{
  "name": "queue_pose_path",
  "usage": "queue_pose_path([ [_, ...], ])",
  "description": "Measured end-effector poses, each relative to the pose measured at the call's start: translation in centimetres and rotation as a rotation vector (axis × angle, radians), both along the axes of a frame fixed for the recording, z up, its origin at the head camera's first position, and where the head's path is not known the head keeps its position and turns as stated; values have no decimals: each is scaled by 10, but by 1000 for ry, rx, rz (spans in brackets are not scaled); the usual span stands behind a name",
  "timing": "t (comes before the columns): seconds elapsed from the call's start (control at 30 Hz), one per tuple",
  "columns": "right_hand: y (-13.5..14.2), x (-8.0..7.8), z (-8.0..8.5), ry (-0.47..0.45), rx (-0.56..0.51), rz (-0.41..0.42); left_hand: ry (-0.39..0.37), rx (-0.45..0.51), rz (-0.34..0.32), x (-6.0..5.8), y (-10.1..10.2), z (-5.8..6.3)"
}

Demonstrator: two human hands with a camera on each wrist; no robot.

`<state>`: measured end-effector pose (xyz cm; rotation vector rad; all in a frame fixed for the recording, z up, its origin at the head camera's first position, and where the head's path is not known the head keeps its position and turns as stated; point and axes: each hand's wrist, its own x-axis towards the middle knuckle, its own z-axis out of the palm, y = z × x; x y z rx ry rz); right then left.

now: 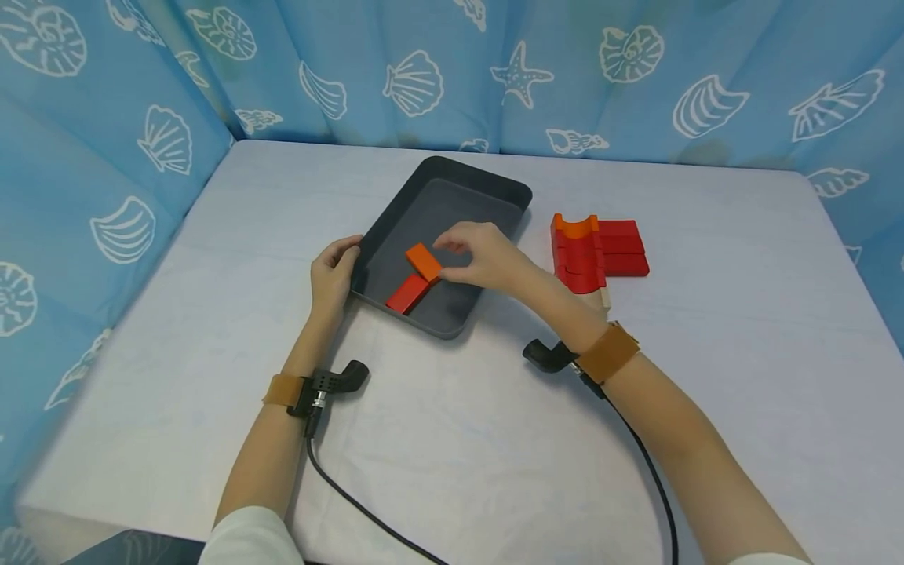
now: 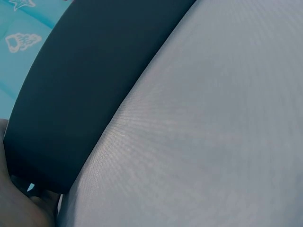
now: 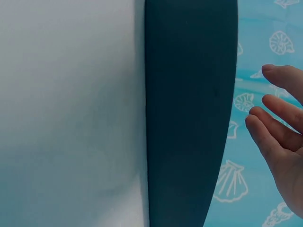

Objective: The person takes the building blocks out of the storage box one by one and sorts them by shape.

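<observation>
A dark grey tray [image 1: 459, 208] lies at an angle on the table. My left hand [image 1: 332, 275] grips its left corner; in the left wrist view the hand [image 2: 21, 203] shows at the lower left against the tray wall [image 2: 90, 85]. Inside the tray are an orange block [image 1: 422, 260] and a red block [image 1: 407, 294], touching each other near the front left side. Above the tray, just right of the orange block, hovers my right hand [image 1: 487, 255]. Its fingers are bent and spread apart, holding nothing, as the right wrist view confirms for the hand [image 3: 284, 127].
Right of the tray, red blocks [image 1: 621, 247] stand together with an orange block [image 1: 577, 227] that has a curved hollow. A pale wooden piece [image 1: 602, 300] shows at their front, partly behind my right forearm. A blue shell-patterned curtain [image 1: 452, 71] borders the white table [image 1: 452, 455].
</observation>
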<state>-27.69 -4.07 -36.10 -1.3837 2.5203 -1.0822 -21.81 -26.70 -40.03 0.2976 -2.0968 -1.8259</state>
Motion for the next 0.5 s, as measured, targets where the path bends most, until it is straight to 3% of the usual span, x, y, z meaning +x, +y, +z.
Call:
queue_pose_path([
  [0.5,-19,4,-13,-6,59,39,-2,-5,13,1,1,2],
])
